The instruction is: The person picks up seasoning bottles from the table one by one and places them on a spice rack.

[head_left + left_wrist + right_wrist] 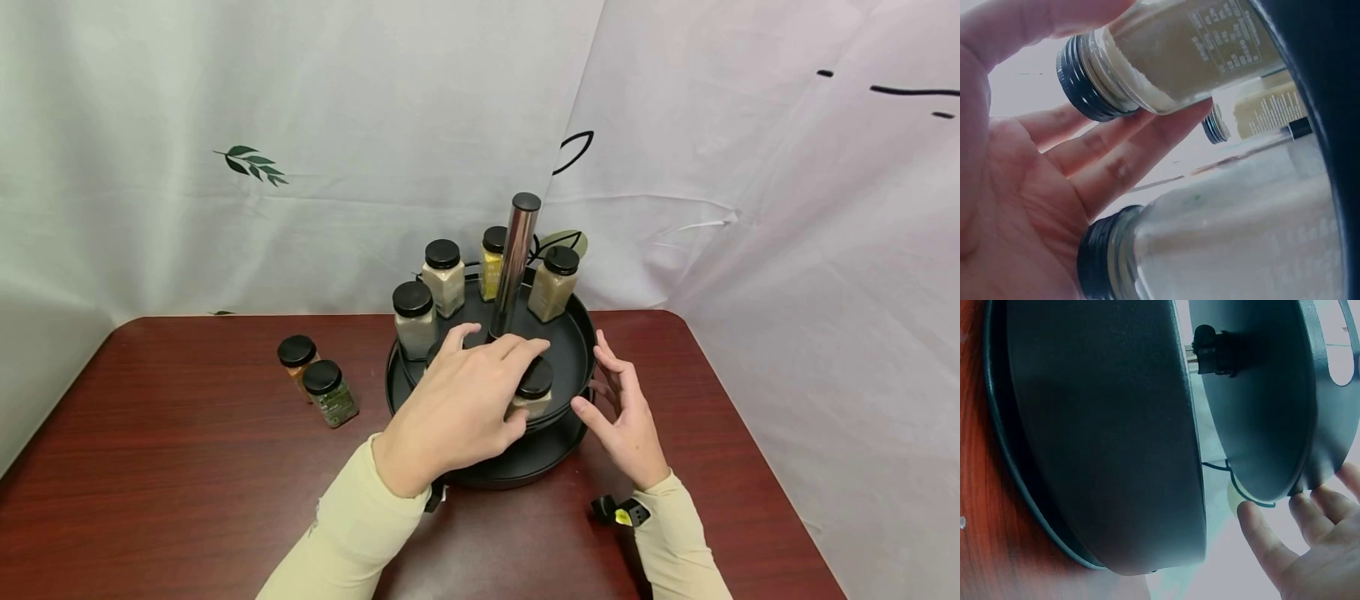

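Observation:
My left hand [468,400] reaches over the upper tray [573,354] of a black two-tier turntable, thumb and fingers around a spice jar [532,406] with a black lid and pale powder. The left wrist view shows this jar [1172,56] between thumb and fingers; a second jar [1241,231] stands close to the palm. In the head view that second jar is mostly hidden under the hand. At the tray's right side is my right hand [630,425], fingers extended. Its fingertips [1300,503] touch the upper tray's rim in the right wrist view.
Around the upper tray's back stand several black-lidded jars, including a yellow one [491,267] and a tan one [552,287]. A metal post [516,258] rises from its centre. The lower tray [517,467] sits beneath. Left on the table are an orange jar [297,358] and a green-herb jar [333,400].

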`<state>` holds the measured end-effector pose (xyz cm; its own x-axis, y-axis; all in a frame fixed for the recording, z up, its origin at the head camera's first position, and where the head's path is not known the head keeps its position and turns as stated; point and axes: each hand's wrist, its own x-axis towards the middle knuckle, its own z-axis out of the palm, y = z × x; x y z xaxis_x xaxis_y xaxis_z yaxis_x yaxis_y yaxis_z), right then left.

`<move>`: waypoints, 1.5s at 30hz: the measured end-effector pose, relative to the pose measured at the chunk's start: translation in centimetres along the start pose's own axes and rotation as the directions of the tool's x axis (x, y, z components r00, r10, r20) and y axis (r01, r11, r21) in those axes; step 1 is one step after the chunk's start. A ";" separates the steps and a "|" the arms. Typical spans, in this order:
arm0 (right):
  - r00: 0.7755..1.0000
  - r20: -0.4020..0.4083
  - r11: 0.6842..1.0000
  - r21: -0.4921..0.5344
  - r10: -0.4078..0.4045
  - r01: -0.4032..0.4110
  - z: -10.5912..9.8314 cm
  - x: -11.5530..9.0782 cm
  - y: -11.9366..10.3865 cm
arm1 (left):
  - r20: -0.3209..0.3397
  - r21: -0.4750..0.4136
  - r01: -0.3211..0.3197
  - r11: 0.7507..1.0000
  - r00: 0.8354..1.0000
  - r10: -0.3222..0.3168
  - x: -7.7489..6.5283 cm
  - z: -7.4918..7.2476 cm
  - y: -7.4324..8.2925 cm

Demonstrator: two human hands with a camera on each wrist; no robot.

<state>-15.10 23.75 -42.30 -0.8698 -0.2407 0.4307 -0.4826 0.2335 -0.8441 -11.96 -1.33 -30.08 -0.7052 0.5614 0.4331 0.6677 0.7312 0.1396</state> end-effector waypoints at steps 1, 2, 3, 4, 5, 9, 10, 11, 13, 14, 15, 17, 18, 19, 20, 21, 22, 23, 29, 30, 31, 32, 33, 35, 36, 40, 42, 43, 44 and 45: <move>1.000 -0.002 1.000 0.002 0.000 0.000 0.0 0.0 0.0 | 0.002 -0.008 0.001 1.000 1.000 -0.001 0.0 0.0 0.0; 1.000 -0.003 1.000 0.002 -0.001 0.001 0.0 0.0 0.0 | 0.004 -0.018 0.002 1.000 1.000 -0.001 -0.1 -0.1 -0.1; 1.000 -0.005 1.000 0.002 -0.002 0.002 0.0 0.0 0.0 | 0.007 -0.030 0.004 1.000 1.000 -0.004 -0.2 -0.2 -0.1; 1.000 -0.006 1.000 0.001 -0.003 0.003 0.0 0.0 0.0 | 0.009 -0.044 0.006 0.999 1.000 -0.006 -0.3 -0.3 -0.2; 1.000 -0.005 1.000 0.002 -0.004 0.004 0.0 0.0 0.0 | 0.008 -0.060 0.008 0.998 1.000 -0.008 -0.4 -0.4 -0.3; 1.000 -0.007 1.000 0.007 -0.002 0.002 0.0 0.0 -0.1 | -0.012 -0.106 0.018 0.994 1.000 -0.020 -1.0 -0.9 -0.6; 1.000 -0.007 1.000 0.006 -0.001 0.001 0.0 0.0 -0.1 | -0.024 -0.112 0.023 0.993 0.999 -0.026 -1.1 -1.1 -0.7; 1.000 -0.007 1.000 0.003 -0.002 0.002 0.0 0.0 -0.1 | -0.040 -0.116 0.027 0.993 0.999 -0.032 -1.3 -1.2 -0.8; 1.000 -0.011 1.000 0.000 -0.003 0.003 0.0 0.0 0.0 | -0.085 -0.131 0.034 0.991 0.995 -0.046 -1.8 -1.6 -1.0; 1.000 -0.011 1.000 0.002 -0.007 0.007 0.0 0.0 0.0 | -0.113 -0.137 0.037 0.990 0.992 -0.053 -2.1 -1.8 -1.1; 1.000 -0.010 1.000 0.001 -0.013 0.013 0.0 0.0 0.0 | -0.141 -0.145 0.038 0.989 0.988 -0.059 -2.4 -2.0 -1.2; 0.999 -0.016 0.999 0.006 -0.032 0.032 0.0 0.1 0.1 | -0.209 -0.159 0.033 0.987 0.976 -0.066 -3.0 -2.5 -1.5; 0.999 -0.021 0.999 0.006 -0.042 0.043 0.0 0.1 0.1 | -0.242 -0.163 0.031 0.986 0.968 -0.071 -3.3 -2.8 -1.7; 0.998 -0.026 0.998 0.007 -0.054 0.054 0.0 0.2 0.1 | -0.274 -0.168 0.031 0.985 0.959 -0.077 -3.7 -3.0 -1.8; 0.997 -0.033 0.998 0.007 -0.065 0.065 0.1 0.2 0.1 | -0.303 -0.175 0.034 0.984 0.949 -0.087 -4.1 -3.2 -2.0; 0.996 -0.041 0.997 0.005 -0.073 0.073 0.1 0.3 0.1 | -0.330 -0.182 0.038 0.983 0.939 -0.097 -4.4 -3.4 -2.3; 0.996 -0.053 0.997 0.003 -0.079 0.079 0.1 0.3 0.1 | -0.359 -0.186 0.043 0.982 0.927 -0.109 -4.8 -3.5 -2.5; 0.995 -0.064 0.997 0.003 -0.082 0.082 0.2 0.4 0.0 | -0.381 -0.192 0.053 0.980 0.916 -0.124 -5.2 -3.6 -2.8; 0.991 -0.116 0.998 0.011 -0.066 0.068 0.5 0.5 -0.1 | -0.446 -0.229 0.135 0.964 0.866 -0.227 -7.1 -3.8 -4.5; 0.991 -0.122 0.998 0.021 -0.062 0.065 0.6 0.5 -0.2 | -0.449 -0.231 0.150 0.961 0.860 -0.242 -7.4 -3.9 -4.7; 0.990 -0.128 0.998 0.030 -0.059 0.063 0.6 0.5 -0.2 | -0.451 -0.230 0.163 0.960 0.856 -0.253 -7.7 -3.9 -5.0; 0.989 -0.135 0.997 0.044 -0.056 0.062 0.7 0.5 -0.2 | -0.453 -0.226 0.174 0.958 0.852 -0.262 -8.0 -4.0 -5.2; 0.988 -0.142 0.996 0.057 -0.054 0.062 0.7 0.6 -0.3 | -0.456 -0.223 0.185 0.957 0.848 -0.270 -8.2 -4.0 -5.5; 0.987 -0.153 0.994 0.084 -0.052 0.066 0.7 0.6 -0.3 | -0.467 -0.222 0.198 0.955 0.838 -0.282 -8.6 -4.0 -5.8; 0.986 -0.158 0.993 0.099 -0.050 0.067 0.7 0.6 -0.3 | -0.469 -0.221 0.204 0.954 0.835 -0.288 -8.8 -4.0 -6.0; 0.985 -0.164 0.981 0.177 -0.048 0.077 0.9 0.6 -0.3 | -0.475 -0.230 0.240 0.943 0.818 -0.324 -9.3 -4.0 -6.4; 0.985 -0.163 0.973 0.216 -0.046 0.081 0.9 0.7 -0.3 | -0.482 -0.239 0.261 0.935 0.804 -0.347 -9.6 -3.9 -6.6; 0.986 -0.163 0.970 0.231 -0.044 0.082 1.0 0.7 -0.2 | -0.488 -0.244 0.269 0.932 0.796 -0.358 -9.7 -3.9 -6.7; 0.986 -0.162 0.968 0.239 -0.041 0.079 1.0 0.7 -0.2 | -0.493 -0.245 0.279 0.929 0.789 -0.367 -9.8 -3.8 -6.9; 0.986 -0.160 0.966 0.246 -0.038 0.077 1.0 0.7 -0.2 | -0.501 -0.245 0.287 0.926 0.780 -0.375 -10.0 -3.8 -7.0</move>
<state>-15.49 22.60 -42.16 -0.8559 -0.0952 0.5083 -0.5084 -0.0245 -0.8608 -8.71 -13.49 -32.03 -0.6808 -0.0307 0.7318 0.4740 0.7432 0.4721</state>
